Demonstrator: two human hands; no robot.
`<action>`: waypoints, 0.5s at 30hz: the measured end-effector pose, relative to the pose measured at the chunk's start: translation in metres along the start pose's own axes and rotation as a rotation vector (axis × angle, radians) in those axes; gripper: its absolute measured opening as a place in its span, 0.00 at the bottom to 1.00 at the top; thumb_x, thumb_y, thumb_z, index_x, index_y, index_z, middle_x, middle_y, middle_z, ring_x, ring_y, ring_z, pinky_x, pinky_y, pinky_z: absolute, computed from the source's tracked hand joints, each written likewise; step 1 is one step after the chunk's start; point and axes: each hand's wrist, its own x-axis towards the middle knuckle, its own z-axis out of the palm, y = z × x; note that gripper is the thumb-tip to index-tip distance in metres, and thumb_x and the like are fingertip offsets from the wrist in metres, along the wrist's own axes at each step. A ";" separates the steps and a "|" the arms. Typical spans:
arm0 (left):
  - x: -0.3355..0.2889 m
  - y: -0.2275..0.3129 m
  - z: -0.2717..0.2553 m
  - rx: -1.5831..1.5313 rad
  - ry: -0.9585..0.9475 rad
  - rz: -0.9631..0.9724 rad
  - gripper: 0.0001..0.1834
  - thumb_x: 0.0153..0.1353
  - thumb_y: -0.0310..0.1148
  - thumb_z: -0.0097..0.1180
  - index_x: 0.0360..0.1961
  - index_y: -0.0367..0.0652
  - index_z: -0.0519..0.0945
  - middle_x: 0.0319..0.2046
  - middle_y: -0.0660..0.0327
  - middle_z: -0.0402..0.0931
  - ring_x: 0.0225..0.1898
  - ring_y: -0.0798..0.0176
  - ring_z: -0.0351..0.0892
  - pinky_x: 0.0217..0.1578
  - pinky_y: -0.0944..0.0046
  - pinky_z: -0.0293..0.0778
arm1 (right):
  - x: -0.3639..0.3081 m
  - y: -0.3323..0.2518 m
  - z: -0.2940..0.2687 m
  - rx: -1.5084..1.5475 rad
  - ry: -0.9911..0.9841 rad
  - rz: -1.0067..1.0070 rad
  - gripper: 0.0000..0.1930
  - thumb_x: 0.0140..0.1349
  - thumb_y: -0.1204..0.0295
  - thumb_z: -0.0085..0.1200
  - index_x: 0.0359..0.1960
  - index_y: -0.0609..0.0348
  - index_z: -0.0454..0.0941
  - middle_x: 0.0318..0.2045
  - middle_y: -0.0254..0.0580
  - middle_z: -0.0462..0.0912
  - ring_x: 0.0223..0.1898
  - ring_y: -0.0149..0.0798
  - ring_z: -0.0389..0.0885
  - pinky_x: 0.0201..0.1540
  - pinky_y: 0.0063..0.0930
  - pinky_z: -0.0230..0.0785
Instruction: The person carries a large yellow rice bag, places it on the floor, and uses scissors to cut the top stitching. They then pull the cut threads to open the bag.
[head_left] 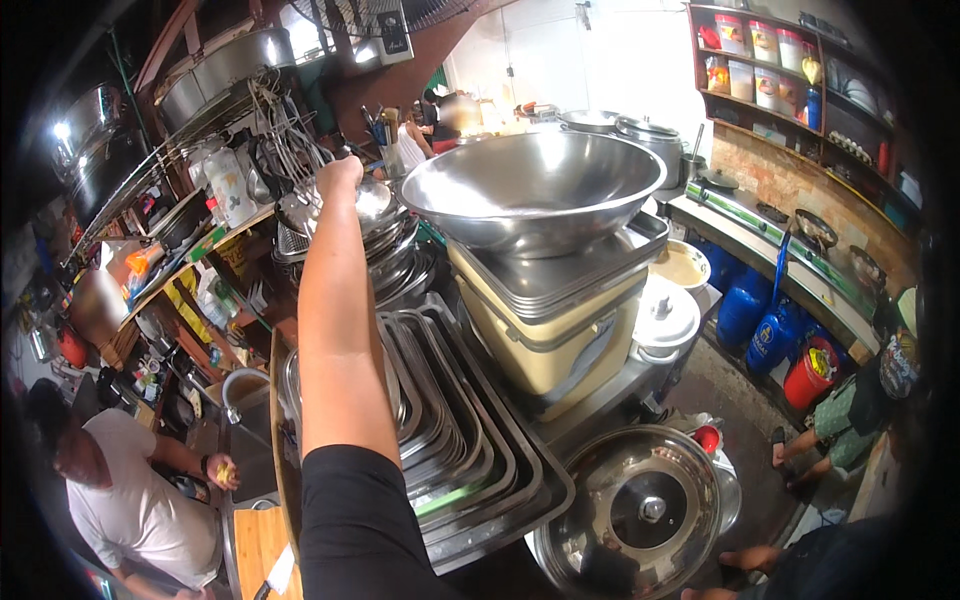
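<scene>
My left arm reaches far forward from the lower edge, in a short black sleeve. At its end my left hand point(340, 178) is closed, up by the hanging metal utensils point(285, 125); what its fingers hold is too small to make out. Shiny round metalware point(373, 203) lies right beside the hand, and stacked metal pans point(400, 262) stand below it. Under my forearm are nested rectangular baking trays point(450, 430). To the right of the hand, a wide steel bowl point(535, 185) rests on flat metal trays atop a beige cooler box point(540, 350). My right hand is out of view.
A large round lid point(650, 508) lies at the lower right, near a white lidded pot point(664, 315). Blue gas cylinders point(770, 335) and a red bucket point(808, 375) stand under the right counter. Other people are at the left sink, at the back and at the right.
</scene>
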 end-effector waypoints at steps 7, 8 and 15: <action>0.020 -0.009 0.010 -0.588 0.078 -0.226 0.31 0.61 0.41 0.54 0.52 0.19 0.79 0.54 0.37 0.81 0.55 0.45 0.84 0.52 0.55 0.79 | 0.000 0.002 -0.001 0.024 0.043 0.043 0.18 0.71 0.61 0.48 0.28 0.60 0.81 0.22 0.42 0.81 0.22 0.39 0.78 0.25 0.37 0.73; 0.021 -0.010 0.009 -0.653 0.064 -0.250 0.31 0.61 0.42 0.54 0.52 0.19 0.79 0.54 0.36 0.81 0.54 0.45 0.84 0.53 0.55 0.79 | -0.003 0.004 -0.002 0.031 0.057 0.046 0.18 0.71 0.61 0.48 0.28 0.60 0.81 0.22 0.42 0.81 0.22 0.39 0.78 0.25 0.37 0.72; -0.012 -0.011 -0.007 -0.102 0.285 0.066 0.23 0.69 0.43 0.54 0.45 0.29 0.85 0.47 0.41 0.85 0.51 0.41 0.85 0.52 0.49 0.80 | -0.013 0.014 0.001 0.064 0.094 0.056 0.18 0.70 0.61 0.48 0.28 0.60 0.81 0.22 0.42 0.81 0.21 0.39 0.78 0.24 0.37 0.72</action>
